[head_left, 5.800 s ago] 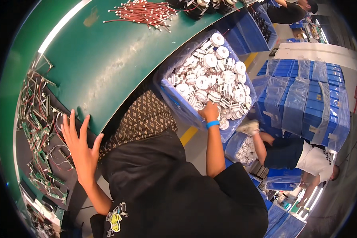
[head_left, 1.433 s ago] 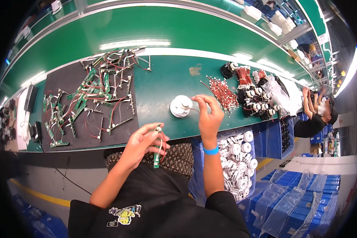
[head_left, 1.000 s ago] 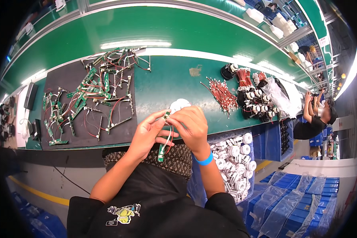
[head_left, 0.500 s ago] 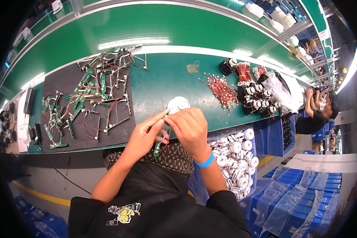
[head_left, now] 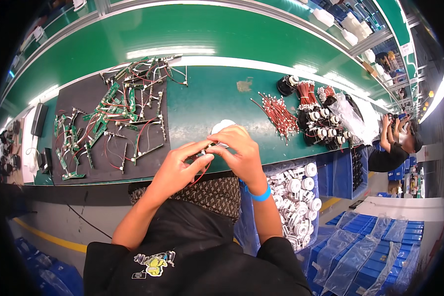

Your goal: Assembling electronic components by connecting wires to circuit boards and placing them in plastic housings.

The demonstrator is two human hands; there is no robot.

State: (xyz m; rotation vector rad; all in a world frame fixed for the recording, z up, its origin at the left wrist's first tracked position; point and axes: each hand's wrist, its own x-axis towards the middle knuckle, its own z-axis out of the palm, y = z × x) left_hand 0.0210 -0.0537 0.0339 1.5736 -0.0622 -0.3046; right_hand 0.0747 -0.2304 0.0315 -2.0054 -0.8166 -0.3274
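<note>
The left hand and right hand are pinching a small circuit board between nearly closed fingertips, near the white round part (steady thumbs are probably helping most, keeping the red wire slack)

The person's left arm: bare below the elbow, entering from the near side, slanting far and right. Left hand: back turned upward, fingers bent, thumb and forefinger drawn together in a pinch. The person's right arm: bare below the elbow, steeper, leaning slightly left toward its far end. Right hand: knuckles arched, thumb and forefinger pinching, tips close against those of the left. Both elbows set wide; both hands level, remaining fingertips partly hidden.
</note>
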